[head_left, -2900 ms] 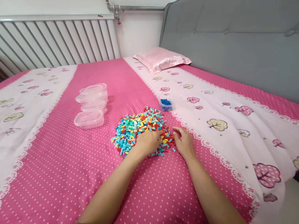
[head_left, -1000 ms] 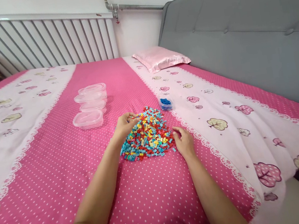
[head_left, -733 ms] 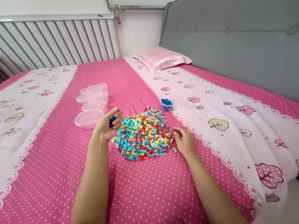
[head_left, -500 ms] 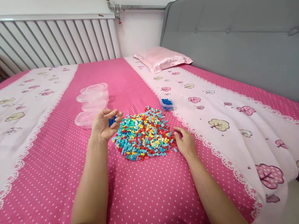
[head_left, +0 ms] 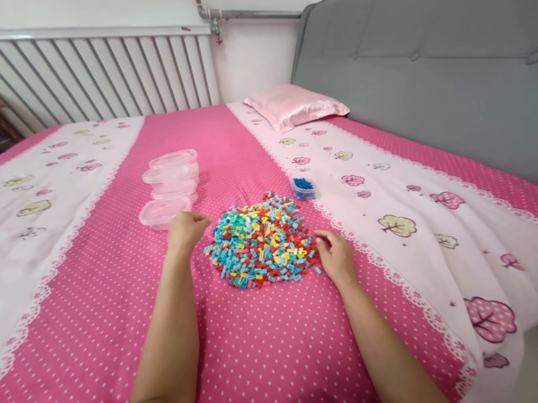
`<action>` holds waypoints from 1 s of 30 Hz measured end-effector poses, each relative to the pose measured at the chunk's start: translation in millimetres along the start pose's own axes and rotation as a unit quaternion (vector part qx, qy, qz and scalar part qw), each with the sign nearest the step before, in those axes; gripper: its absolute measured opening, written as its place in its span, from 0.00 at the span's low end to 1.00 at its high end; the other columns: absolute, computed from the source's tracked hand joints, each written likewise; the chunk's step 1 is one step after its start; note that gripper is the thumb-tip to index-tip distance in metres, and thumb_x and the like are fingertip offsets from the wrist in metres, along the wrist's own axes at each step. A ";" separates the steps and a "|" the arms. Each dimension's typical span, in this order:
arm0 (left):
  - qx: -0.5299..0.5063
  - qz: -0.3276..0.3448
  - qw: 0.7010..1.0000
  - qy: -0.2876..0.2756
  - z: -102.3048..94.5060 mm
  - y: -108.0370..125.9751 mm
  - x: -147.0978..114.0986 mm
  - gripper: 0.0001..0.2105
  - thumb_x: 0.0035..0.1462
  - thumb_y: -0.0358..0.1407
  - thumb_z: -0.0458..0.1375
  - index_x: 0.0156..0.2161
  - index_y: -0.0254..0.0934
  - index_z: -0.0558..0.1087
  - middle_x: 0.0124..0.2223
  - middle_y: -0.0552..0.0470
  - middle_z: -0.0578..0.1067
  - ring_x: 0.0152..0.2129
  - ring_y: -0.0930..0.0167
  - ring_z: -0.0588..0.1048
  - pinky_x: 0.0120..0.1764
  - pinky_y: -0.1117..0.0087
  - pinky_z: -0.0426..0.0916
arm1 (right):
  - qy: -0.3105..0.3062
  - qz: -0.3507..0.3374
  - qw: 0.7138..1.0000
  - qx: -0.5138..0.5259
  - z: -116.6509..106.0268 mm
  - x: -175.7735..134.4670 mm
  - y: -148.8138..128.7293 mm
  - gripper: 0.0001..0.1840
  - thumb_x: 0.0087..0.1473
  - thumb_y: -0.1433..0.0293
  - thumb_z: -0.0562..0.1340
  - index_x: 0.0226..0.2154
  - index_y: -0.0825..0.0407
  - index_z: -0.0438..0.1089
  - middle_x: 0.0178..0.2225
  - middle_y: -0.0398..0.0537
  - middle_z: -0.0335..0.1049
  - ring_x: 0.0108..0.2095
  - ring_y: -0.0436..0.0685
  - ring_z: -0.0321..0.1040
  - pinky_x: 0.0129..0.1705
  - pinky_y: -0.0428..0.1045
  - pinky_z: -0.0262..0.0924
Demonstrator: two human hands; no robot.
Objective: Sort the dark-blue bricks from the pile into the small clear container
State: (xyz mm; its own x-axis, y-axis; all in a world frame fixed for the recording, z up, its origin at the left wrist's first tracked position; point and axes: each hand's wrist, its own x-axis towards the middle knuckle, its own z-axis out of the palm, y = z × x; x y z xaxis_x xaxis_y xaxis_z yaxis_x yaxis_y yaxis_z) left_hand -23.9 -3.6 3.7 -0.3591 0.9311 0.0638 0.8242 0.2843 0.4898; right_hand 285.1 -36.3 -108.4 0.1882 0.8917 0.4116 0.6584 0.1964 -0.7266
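A heap of small toy building bricks (head_left: 260, 243) in light blue, red, yellow and green lies on the pink dotted bed cover. My left hand (head_left: 186, 231) is at the heap's upper left, back upward, with fingers closed together. Blue bricks showed in that palm a moment earlier; the hand now hides its contents. My right hand (head_left: 337, 257) rests at the heap's right edge, fingers loosely bent and a gap between thumb and forefinger, close to some red bricks. Dark blue bricks (head_left: 303, 183) fill part of a small clear plastic box (head_left: 311, 193) behind it.
Several clear plastic boxes (head_left: 165, 210) stand in a row beyond my left hand. A pink satin pillow (head_left: 292, 107) lies at the back, beside a grey padded headboard (head_left: 440, 61). A white radiator (head_left: 88, 77) runs along the far wall.
My left hand has turned from palm up to palm down and its fingers have closed, so the blue bricks no longer show. My right hand has hardly moved.
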 end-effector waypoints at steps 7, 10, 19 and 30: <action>0.048 0.027 0.998 -0.006 14.1 4.2 3.8 0.14 0.47 0.39 0.56 0.38 0.39 0.77 0.33 0.48 0.77 0.30 0.67 0.73 0.31 0.71 0.63 | 0.003 -0.003 1.000 0.002 -0.1 -0.3 -0.1 0.17 0.51 0.67 0.52 0.38 0.54 0.72 0.38 0.52 0.72 0.39 0.59 0.65 0.44 0.55 0.57; 0.069 0.029 0.997 0.019 29.5 10.4 2.4 0.16 0.51 0.40 0.53 0.43 0.41 0.75 0.37 0.45 0.77 0.35 0.62 0.73 0.35 0.67 0.64 | 0.003 -0.003 1.000 0.001 0.0 -0.1 -0.1 0.17 0.51 0.67 0.52 0.38 0.54 0.72 0.38 0.52 0.72 0.39 0.59 0.65 0.45 0.55 0.57; 0.108 0.038 0.993 0.016 51.2 9.0 2.8 0.16 0.53 0.44 0.52 0.45 0.44 0.75 0.41 0.43 0.76 0.39 0.61 0.73 0.38 0.65 0.65 | 0.003 -0.007 1.000 -0.001 0.3 0.2 0.5 0.16 0.51 0.68 0.52 0.38 0.53 0.72 0.38 0.51 0.72 0.40 0.58 0.65 0.45 0.54 0.57; 0.115 0.069 0.991 -0.023 50.7 6.9 6.0 0.16 0.52 0.40 0.53 0.46 0.45 0.74 0.41 0.46 0.77 0.40 0.60 0.73 0.38 0.65 0.66 | 0.006 -0.011 1.000 0.008 0.6 0.1 0.9 0.16 0.51 0.68 0.52 0.37 0.53 0.72 0.37 0.51 0.73 0.40 0.58 0.65 0.45 0.54 0.57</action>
State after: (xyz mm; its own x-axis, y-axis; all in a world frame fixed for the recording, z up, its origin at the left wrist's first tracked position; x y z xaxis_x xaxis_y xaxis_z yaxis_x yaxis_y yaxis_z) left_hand 1.8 15.5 -36.7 -0.2203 0.9727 0.0733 0.9437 0.1935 0.2682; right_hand 285.3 -35.8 -109.3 0.1826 0.8817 0.4350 0.6503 0.2235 -0.7261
